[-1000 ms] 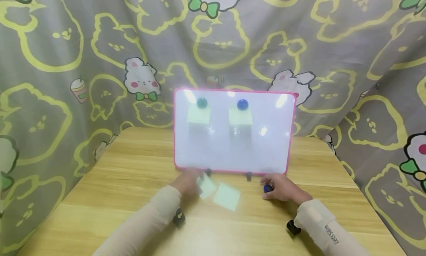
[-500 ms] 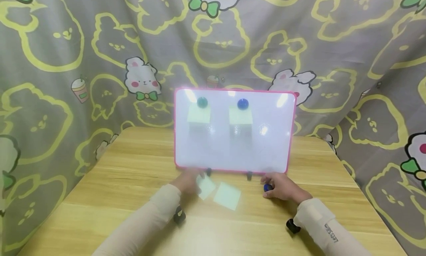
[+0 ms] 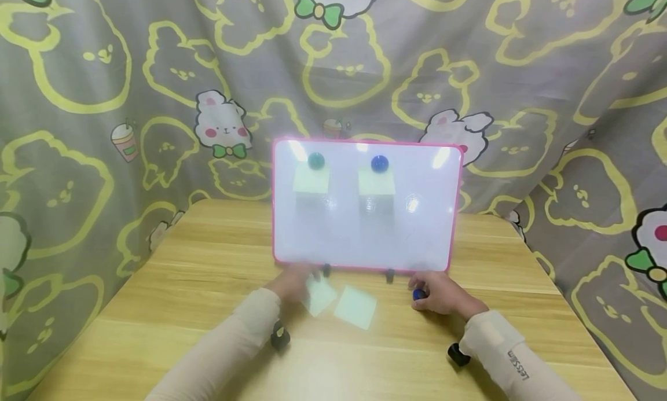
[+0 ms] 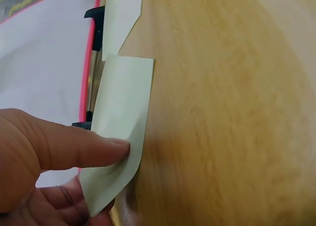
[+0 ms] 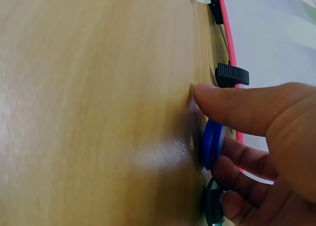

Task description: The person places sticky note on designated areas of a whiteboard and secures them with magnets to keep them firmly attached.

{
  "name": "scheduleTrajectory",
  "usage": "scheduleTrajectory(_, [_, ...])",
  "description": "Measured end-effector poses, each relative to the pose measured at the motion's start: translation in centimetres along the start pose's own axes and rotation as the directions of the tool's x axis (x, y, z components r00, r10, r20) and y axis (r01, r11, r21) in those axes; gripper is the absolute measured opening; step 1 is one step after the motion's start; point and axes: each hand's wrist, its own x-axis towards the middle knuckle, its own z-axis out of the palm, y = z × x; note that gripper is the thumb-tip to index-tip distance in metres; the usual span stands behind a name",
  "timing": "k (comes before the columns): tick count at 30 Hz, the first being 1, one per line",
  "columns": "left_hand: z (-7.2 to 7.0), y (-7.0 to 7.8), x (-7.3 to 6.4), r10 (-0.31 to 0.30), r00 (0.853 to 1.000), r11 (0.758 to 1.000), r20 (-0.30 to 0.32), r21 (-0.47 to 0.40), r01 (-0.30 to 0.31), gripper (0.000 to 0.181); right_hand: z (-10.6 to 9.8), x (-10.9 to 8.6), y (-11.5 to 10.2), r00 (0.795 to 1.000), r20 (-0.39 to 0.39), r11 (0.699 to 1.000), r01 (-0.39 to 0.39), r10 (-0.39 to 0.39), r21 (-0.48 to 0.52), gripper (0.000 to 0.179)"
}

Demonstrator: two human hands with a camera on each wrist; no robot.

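My left hand (image 3: 296, 282) pinches a pale green sticky note (image 4: 123, 95) between thumb and fingers. The note bends at the gripped end, and its far end lies by a second sticky note (image 3: 356, 307) on the table. My right hand (image 3: 443, 292) rests low over the table, thumb and fingers curled about a round blue magnet (image 5: 213, 144). A dark green magnet (image 5: 214, 201) sits beside it by the other fingers, hidden in the head view. On the pink-framed whiteboard (image 3: 344, 233), a green magnet (image 3: 316, 161) and another blue magnet (image 3: 380, 164) each overlap the top of a sticky note.
The whiteboard stands tilted on black feet (image 3: 389, 275) just beyond both hands. Wooden tabletop (image 3: 208, 308) stretches around it. A patterned curtain (image 3: 172, 100) hangs behind and along both sides. Black wrist devices (image 3: 458, 354) hang under both sleeves.
My left hand has shifted slightly left, and the sticky note in it has slid and turned a little away from the other note. The right hand has stayed in place.
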Motion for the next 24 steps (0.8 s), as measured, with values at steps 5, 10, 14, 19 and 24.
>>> scheduleTrajectory(5, [-0.3,-0.4,-0.1,-0.006,1.0,0.999,0.027,-0.046,0.007,0.052,-0.1,-0.1,-0.3,1.0,-0.011,1.0,-0.005,0.005,0.004,0.019])
scheduleTrajectory(10, [-0.7,-0.5,-0.2,0.007,1.0,0.999,0.025,-0.035,-0.006,0.049,-0.2,-0.1,-0.6,0.998,-0.068,1.0,-0.015,0.016,0.014,0.015])
scheduleTrajectory(14, [-1.0,-0.5,-0.2,0.02,1.0,0.999,0.021,-0.042,-0.019,0.047,-0.1,0.0,-0.3,0.995,-0.095,1.0,-0.025,0.024,-0.009,0.018])
scheduleTrajectory(19, [-1.3,-0.2,-0.2,-0.001,0.999,0.996,0.037,-0.091,0.004,0.048,0.1,0.0,0.1,0.996,-0.093,1.0,-0.012,0.012,-0.002,0.018])
scheduleTrajectory(24, [-1.8,0.0,-0.3,-0.006,0.999,0.991,0.038,-0.135,0.011,0.05,0.2,-0.1,0.3,0.995,-0.099,1.0,0.011,-0.012,-0.005,0.017])
